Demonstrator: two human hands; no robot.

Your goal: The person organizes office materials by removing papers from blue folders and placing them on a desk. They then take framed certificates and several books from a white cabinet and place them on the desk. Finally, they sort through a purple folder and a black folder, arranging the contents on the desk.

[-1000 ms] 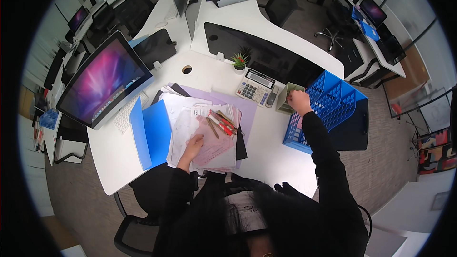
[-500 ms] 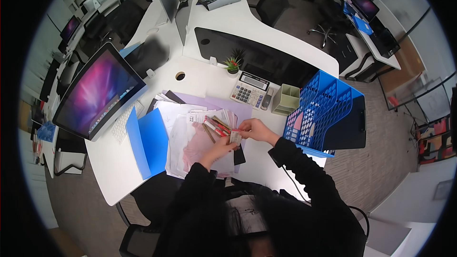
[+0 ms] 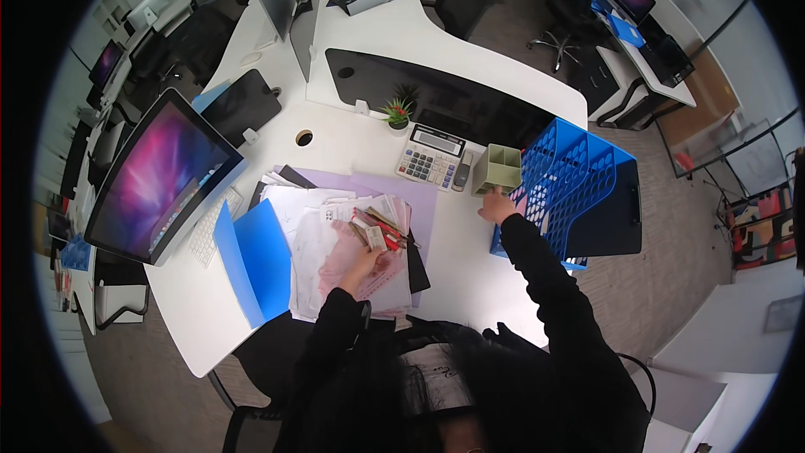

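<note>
My left hand is closed around a small whitish packet above the stack of papers. Beside that packet lies a loose bunch of pens, red, white and brownish, on top of the papers. My right hand reaches to the green desk organizer, its curled fingertips at the front low compartment. Whatever those fingers hold, if anything, is hidden. A grey-white calculator and a small dark device sit left of the organizer.
A blue file rack stands right of the organizer. An open blue folder is propped left of the papers, near a keyboard and a large monitor. A potted plant stands by the dark partition.
My right hand has left the pens and moved right and away to the green organizer. My left hand has shifted slightly left, keeping the whitish packet. The view has shifted a little.
</note>
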